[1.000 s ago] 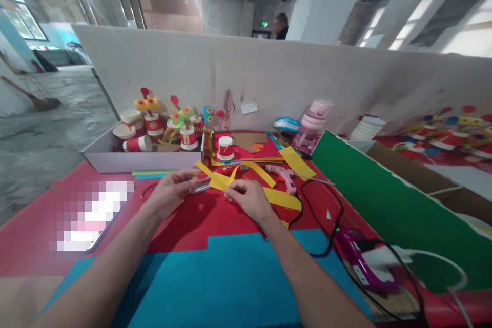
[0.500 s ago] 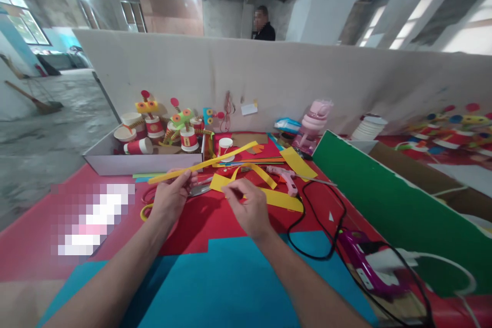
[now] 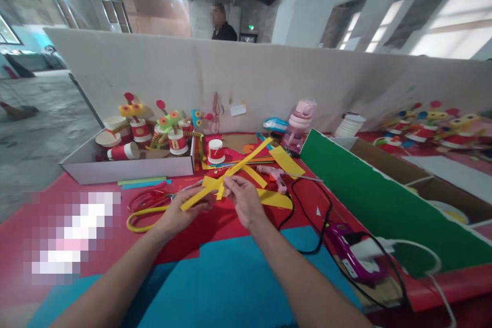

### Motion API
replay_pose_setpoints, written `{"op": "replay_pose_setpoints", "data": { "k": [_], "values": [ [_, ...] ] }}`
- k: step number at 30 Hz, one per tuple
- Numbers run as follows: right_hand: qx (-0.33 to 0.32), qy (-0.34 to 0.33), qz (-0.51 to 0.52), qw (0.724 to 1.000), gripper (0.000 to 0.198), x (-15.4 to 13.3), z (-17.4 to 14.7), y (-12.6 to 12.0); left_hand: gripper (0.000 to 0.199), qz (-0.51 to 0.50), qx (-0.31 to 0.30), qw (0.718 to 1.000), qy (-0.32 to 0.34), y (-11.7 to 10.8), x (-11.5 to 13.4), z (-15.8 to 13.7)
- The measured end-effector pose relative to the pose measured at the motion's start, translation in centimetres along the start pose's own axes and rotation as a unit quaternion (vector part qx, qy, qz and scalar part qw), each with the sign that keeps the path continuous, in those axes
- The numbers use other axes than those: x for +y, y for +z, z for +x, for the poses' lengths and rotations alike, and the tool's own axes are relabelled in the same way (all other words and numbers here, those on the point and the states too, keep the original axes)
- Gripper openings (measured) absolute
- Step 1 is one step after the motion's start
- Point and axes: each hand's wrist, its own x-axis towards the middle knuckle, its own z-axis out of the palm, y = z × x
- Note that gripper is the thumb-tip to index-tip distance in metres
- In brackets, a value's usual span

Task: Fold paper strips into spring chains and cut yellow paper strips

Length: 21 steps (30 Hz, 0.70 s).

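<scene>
A long narrow yellow paper strip runs diagonally up to the right, with its lower end in my left hand. My right hand pinches yellow paper near the strip's middle, where a short yellow end hangs down across it. Whether that end belongs to the same strip I cannot tell. Below and behind the hands lie wider yellow paper pieces. Scissors with yellow handles and red-handled scissors lie beside my left hand. A pink glue gun rests right of my right hand.
A white box holds paper-cup figures at the back left. A paper cup stands behind the hands. Blue sheets cover the near table. A purple power strip with cords and a green-sided box are on the right.
My left hand has come lower and right, tilting the yellow strip more steeply. My right hand has moved up to the strip and now pinches yellow paper there. The view has shifted right.
</scene>
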Motion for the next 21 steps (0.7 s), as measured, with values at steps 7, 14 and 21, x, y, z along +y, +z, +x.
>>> {"op": "replay_pose_setpoints", "data": {
  "k": [7, 14, 21],
  "values": [
    [-0.103, -0.024, -0.173, 0.979, 0.021, -0.6, -0.5, -0.1, 0.042, 0.095, -0.058, 0.992, -0.060, -1.4, 1.2, -0.4],
    [-0.102, 0.016, -0.138, 0.985, 0.024, 0.1, -1.0, 0.7, 0.038, 0.137, -0.063, 0.987, -0.063, 0.2, 0.1, -0.4],
    [-0.074, 0.074, -0.058, 0.993, 0.030, 0.8, -0.5, 0.1, 0.037, 0.123, -0.082, 0.987, -0.059, 0.0, -0.2, -0.4]
  ]
}}
